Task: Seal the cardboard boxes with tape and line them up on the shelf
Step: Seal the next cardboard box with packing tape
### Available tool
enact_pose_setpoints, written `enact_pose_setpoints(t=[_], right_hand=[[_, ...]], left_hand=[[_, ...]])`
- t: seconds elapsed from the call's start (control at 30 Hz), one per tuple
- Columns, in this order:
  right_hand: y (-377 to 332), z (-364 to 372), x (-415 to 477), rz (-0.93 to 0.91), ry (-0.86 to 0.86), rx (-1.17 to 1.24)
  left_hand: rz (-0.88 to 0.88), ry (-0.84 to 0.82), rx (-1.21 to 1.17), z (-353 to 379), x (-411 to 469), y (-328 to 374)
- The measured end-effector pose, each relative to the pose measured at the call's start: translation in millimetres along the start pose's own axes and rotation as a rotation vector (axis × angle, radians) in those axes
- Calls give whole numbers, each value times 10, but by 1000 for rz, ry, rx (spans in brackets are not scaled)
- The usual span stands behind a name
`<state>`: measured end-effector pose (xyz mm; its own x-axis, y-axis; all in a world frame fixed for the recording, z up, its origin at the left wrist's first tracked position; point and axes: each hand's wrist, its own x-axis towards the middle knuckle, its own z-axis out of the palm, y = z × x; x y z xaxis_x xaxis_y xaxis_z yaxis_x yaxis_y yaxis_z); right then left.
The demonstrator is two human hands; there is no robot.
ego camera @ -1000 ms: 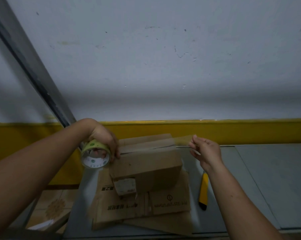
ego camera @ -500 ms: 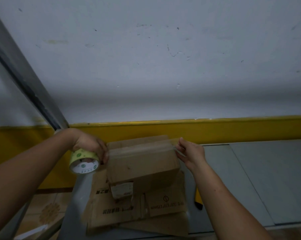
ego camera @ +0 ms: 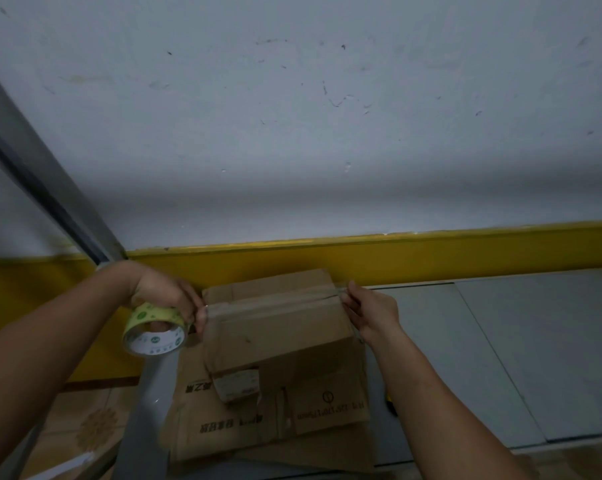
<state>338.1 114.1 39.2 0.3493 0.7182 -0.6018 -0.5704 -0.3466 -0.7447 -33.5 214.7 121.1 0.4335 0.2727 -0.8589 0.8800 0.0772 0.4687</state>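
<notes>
Head-cam view, dim light. A scuffed white wall (ego camera: pixel 292 133) fills the top half, w/ a yellow band (ego camera: pixel 431 251) running across mid-frame below it. A grey metal shelf (ego camera: pixel 500 358) takes up the lower right. At lower centre, flattened cardboard (ego camera: pixel 223 427) lies stacked on the shelf's left end. On that stack, centre frame, sits a small cardboard box (ego camera: pixel 278 337), flaps closed, turned slightly askew.

Left hand (ego camera: pixel 164 296), left of centre, has its fingers curled round a green-and-white tape roll (ego camera: pixel 154 332), fingertips at the box's left top edge. Right hand (ego camera: pixel 372 313), right of centre, pinches the free end of a clear tape strip (ego camera: pixel 275 303) at the box's right top edge. The strip spans the lid approx. along the flap seam.

To do this step well, probably: hold the strip taut and centred over the seam, lower it flat, and run each end down onto a side wall. Rub from the middle outward so no wrinkles or bubbles form, then cut at the roll.
</notes>
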Motion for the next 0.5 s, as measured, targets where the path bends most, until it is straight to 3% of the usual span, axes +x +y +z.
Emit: enact_pose_setpoints(t=[0.33, 0.5], right_hand=[[92, -43, 70, 8, 20, -112], [62, -66, 111, -13, 41, -213]], left_hand=[[6, 35, -57, 1, 55, -152], [-54, 97, 22, 68, 105, -92]])
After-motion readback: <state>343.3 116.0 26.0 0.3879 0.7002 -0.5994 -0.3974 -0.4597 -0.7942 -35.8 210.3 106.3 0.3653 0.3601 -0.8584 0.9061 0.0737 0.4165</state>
